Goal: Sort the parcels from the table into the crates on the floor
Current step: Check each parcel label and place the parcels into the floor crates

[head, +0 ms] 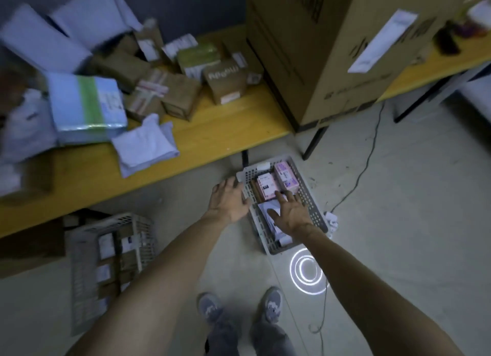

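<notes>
Forearms were seen nearest, stretched downward. Both grips were spread wide and held nothing: the right grip (291,213) was laid flat over a white parcel (268,214) inside the grey crate (316,212), and the left grip (228,200) was set at that crate's rim at 9 o'clock. By judgement, the parcel should be pressed level beside the pink boxes (267,186) at 12 o'clock before release. Two pink boxes were counted, and two crates, the second crate (79,249) at 8 o'clock. Parcels on the table (199,132) at 11 o'clock were too blurred to be counted.
</notes>
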